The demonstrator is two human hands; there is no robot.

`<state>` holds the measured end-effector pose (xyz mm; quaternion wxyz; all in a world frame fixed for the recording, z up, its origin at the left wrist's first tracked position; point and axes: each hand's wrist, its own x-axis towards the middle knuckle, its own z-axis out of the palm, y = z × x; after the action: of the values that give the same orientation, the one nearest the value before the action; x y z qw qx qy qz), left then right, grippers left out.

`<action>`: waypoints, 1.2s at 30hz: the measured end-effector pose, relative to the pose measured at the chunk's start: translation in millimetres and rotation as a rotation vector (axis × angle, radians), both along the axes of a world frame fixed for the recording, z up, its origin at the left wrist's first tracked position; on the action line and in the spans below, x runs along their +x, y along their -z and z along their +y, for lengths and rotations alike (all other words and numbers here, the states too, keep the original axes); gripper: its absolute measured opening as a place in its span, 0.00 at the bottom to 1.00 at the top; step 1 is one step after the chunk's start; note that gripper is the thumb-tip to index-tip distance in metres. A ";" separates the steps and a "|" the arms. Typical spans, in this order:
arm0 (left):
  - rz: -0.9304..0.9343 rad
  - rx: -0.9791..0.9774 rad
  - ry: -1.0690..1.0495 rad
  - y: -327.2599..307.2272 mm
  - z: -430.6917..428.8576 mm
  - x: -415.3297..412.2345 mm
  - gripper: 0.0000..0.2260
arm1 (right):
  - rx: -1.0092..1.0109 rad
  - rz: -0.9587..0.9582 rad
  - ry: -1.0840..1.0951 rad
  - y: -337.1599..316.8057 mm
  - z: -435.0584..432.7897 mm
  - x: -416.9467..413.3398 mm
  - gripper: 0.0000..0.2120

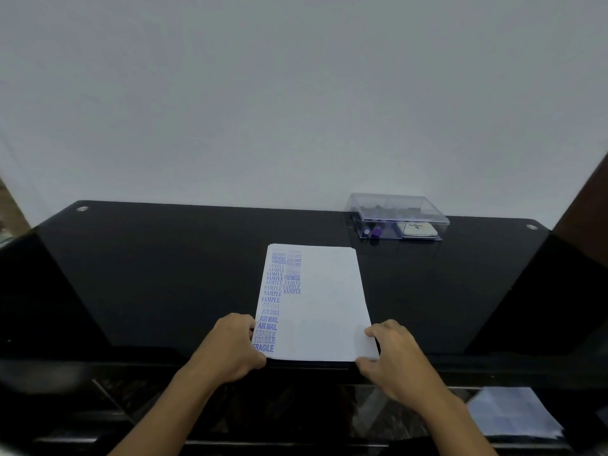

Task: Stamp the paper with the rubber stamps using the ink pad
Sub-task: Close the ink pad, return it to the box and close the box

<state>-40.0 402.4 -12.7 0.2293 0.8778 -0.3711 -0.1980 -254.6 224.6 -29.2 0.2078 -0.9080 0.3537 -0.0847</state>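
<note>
Gripped at its near corners by the left hand and right hand, the blue-stamped paper stack is laid on the black table, with rubber stamps and ink pad kept in the clear box behind.

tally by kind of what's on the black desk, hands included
hands: 2, left hand and right hand, each gripping the stack's near end
paper stack: 1
clear box: 1
ink pad: 1, inside the box
stamps: inside the box, too blurred to count
total: 5 counted, plus the stamps
</note>
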 end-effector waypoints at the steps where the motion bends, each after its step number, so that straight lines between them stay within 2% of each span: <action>1: -0.005 -0.005 -0.002 0.8 -1.1 0.3 0.11 | -0.003 -0.002 -0.002 0.3 -0.5 0.6 0.25; 16: 0.046 -0.081 -0.073 11.9 -43.6 35.7 0.11 | 0.002 0.025 -0.007 -5.4 -46.6 39.6 0.25; 23: 0.027 -0.078 -0.062 10.6 -91.4 69.9 0.12 | -0.023 0.114 0.000 -14.7 -92.2 79.3 0.18; 28: 0.015 -0.055 -0.083 9.3 -118.2 89.0 0.15 | -0.047 0.145 -0.014 -17.9 -118.4 100.0 0.19; 36: -0.004 -0.084 -0.091 13.8 -146.6 108.1 0.14 | -0.065 0.165 -0.015 -19.1 -145.4 120.3 0.21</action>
<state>68.1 255.9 -26.6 0.2740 0.8837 -0.3395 -0.1697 -134.3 79.2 -10.1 0.1488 -0.9209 0.3598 -0.0193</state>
